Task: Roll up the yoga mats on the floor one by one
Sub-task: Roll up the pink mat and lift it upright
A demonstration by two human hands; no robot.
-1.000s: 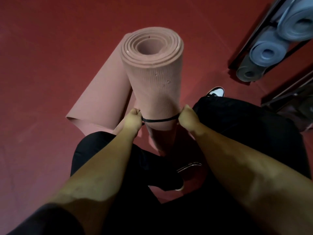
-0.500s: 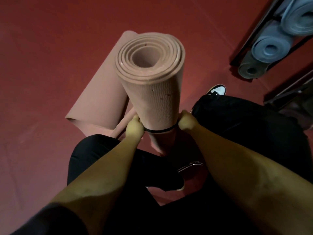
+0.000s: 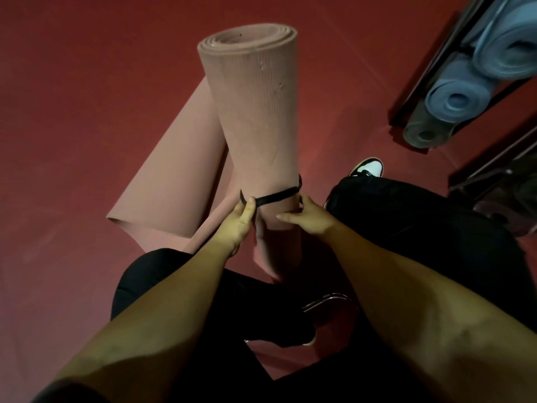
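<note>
While I count, I see one pink rolled mat (image 3: 258,117) on end, its long axis running up and slightly away from me, one black band (image 3: 273,196) ringing it low. My left hand (image 3: 236,225) pinches the band; my right hand (image 3: 311,218) curls round the roll. Three rolled mats (image 3: 459,97) sit on a rack, well right of my fingers.

mat foot: the roll (image 3: 255,120) ends low behind the left grip (image 3: 236,225) and a dark knee; its base is unseen.
band: the strap (image 3: 276,196) runs out of sight round the far side.
rack: the shelf (image 3: 436,82) and its blue rolls (image 3: 456,97) are cut off at the right edge.
shoe: only the toe (image 3: 369,167) shows.
</note>
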